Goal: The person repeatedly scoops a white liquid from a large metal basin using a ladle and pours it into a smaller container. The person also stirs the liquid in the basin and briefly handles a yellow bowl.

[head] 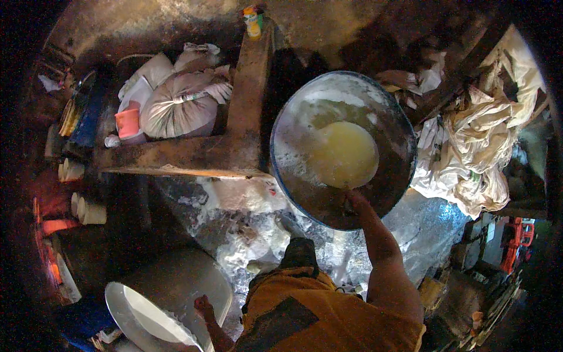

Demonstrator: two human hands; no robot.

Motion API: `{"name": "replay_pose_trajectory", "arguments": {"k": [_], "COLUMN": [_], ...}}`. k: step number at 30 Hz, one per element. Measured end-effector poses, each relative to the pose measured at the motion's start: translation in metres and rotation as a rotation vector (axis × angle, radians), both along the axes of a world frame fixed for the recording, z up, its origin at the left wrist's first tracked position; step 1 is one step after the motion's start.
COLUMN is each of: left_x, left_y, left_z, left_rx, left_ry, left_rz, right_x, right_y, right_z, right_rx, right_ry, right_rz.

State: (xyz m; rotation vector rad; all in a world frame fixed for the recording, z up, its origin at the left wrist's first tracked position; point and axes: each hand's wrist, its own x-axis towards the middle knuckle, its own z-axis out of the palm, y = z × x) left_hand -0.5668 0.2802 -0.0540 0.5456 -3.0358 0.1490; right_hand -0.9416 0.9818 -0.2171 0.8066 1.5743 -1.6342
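Note:
My right hand [357, 200] reaches down into a large round, dark-rimmed tub [303, 193], at the edge of a smooth yellowish mass [345, 154]. I cannot tell if that mass is liquid or dough. Whitish residue coats the tub's inner wall. Shadow and blur hide what my right fingers hold or touch. Low on the left, my left hand [202, 305] hangs with its fingers curled, over or beside a big pale cylindrical drum [176, 268]. White material [154, 314] shows inside the drum's mouth. Whether my left hand holds anything is unclear.
White powder is strewn over the floor [250, 246]. A concrete ledge [184, 152] bounds tied sacks [180, 103] and a pink container [128, 122]. A yellow can [252, 23] stands on its far end. Crumpled pale sacks [475, 154] hang right of the tub.

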Motion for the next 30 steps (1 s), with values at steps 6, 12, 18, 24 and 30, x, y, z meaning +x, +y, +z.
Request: {"name": "replay_pose_trajectory", "arguments": {"k": [6,12,18,24,30], "left_x": [0.069,0.135,0.186,0.236,0.284], "left_y": [0.02,0.05,0.069,0.088,0.054], "left_z": [-0.021,-0.031,-0.066,-0.098,-0.061], "left_rx": [-0.117,0.007,0.106,0.459,0.646], "left_ry": [-0.49,-0.811,-0.719,-0.348,0.629], "left_rz": [0.04,0.075,0.291,0.991,1.928], "right_x": [0.008,0.006,-0.007,0.024,0.078], "right_y": [-0.049,-0.064,-0.15,-0.242,-0.381], "right_z": [0.133,0.263,0.391,0.407,0.388], "right_rx": [-0.221,-0.238,0.046,0.151,0.228], "right_ry": [0.118,0.087,0.003,-0.106,0.0], "right_rz": [0.092,0.278,0.475,0.825,1.234]}}
